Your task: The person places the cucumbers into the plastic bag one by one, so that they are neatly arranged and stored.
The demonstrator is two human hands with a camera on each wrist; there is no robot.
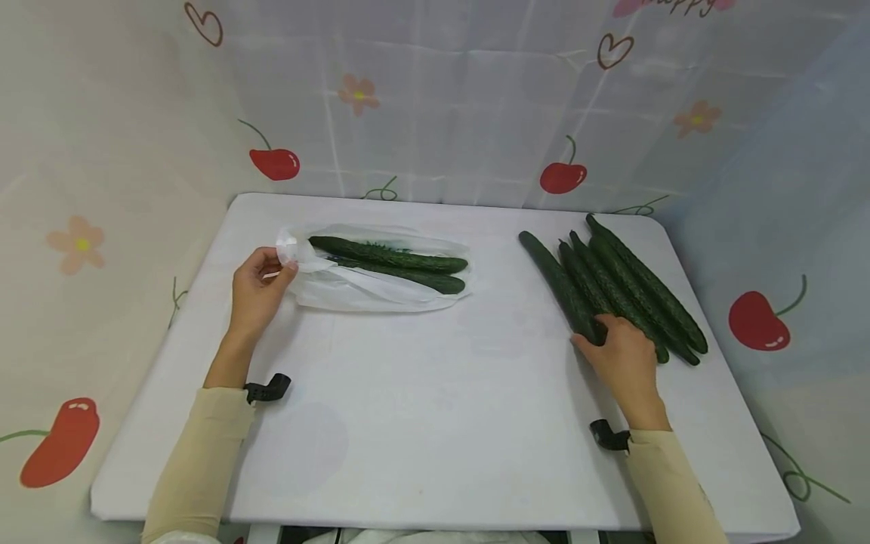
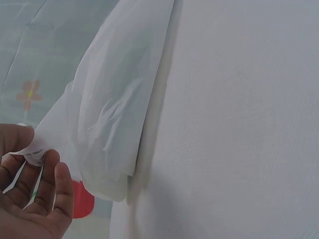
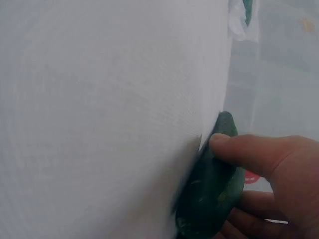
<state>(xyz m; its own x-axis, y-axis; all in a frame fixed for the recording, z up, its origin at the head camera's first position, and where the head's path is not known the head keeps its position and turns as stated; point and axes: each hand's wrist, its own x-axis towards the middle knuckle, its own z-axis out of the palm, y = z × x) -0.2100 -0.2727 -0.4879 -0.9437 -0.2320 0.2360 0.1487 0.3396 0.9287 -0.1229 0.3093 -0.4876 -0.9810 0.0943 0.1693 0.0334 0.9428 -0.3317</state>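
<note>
My left hand [image 1: 256,295] pinches the gathered left end of a thin white plastic bag [image 1: 367,300] between thumb and fingers. Two dark green cucumbers [image 1: 390,255] lie side by side in the bag. In the left wrist view the bag's side [image 2: 112,114] stretches away from the pinched edge. At the right, my right hand [image 1: 621,359] grips the near end of a cucumber [image 1: 553,276], the leftmost of a row. The right wrist view shows the thumb on one side of that cucumber [image 3: 207,194] and fingers on the other. Several more cucumbers [image 1: 642,291] lie beside it, slanting parallel.
A white-covered table [image 1: 421,423] bears everything. Behind and on both sides hangs a pale curtain [image 1: 442,106] printed with cherries, flowers and hearts. Black wrist mounts [image 1: 268,387] stick out from both forearms. The bag and the cucumber row lie apart on the tabletop.
</note>
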